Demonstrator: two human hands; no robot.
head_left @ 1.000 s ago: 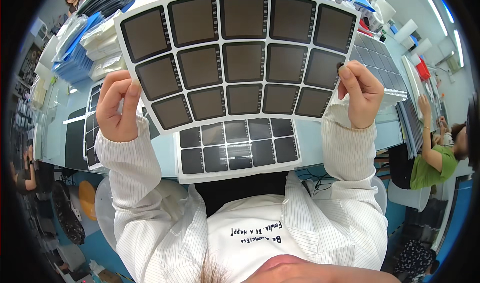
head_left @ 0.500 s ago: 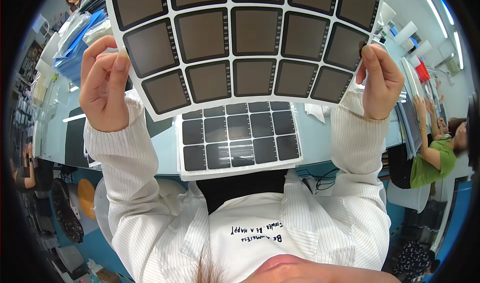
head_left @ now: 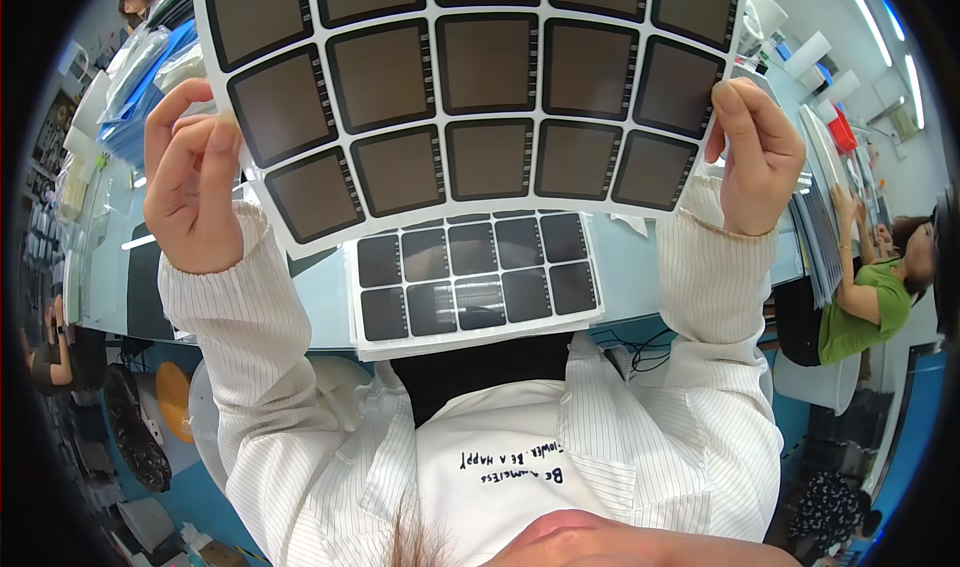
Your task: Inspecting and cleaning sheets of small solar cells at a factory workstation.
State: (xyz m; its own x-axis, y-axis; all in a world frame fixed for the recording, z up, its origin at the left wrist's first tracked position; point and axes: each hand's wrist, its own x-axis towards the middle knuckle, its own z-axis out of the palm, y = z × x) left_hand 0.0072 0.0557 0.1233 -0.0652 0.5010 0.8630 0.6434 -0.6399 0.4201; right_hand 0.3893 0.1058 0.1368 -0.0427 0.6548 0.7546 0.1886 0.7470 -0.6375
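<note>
A large white-edged sheet (head_left: pixel 487 63) with rows of dark, rounded rectangular panels is held up before me. My left hand (head_left: pixel 195 172) pinches its left edge between thumb and fingers. At the opposite edge, my right hand (head_left: pixel 752 155) grips it the same way. The sheet hangs above the table, and its upper part runs out of the picture. Below it lies a stack of similar sheets (head_left: pixel 478 307) near the table's front edge; the raised sheet hides the far part of that stack.
The glass-topped table (head_left: pixel 632 277) spreads around the stack. Blue and clear plastic packets (head_left: pixel 150 87) are piled at the left. At the right stand a pile of thin grey sheets (head_left: pixel 815 247) and a red bin (head_left: pixel 842 130). A person in a green top (head_left: pixel 868 302) works there.
The held sheet has shifted slightly left, its left side dipping a little. My left hand has moved left and down with it; my right hand has barely moved.
</note>
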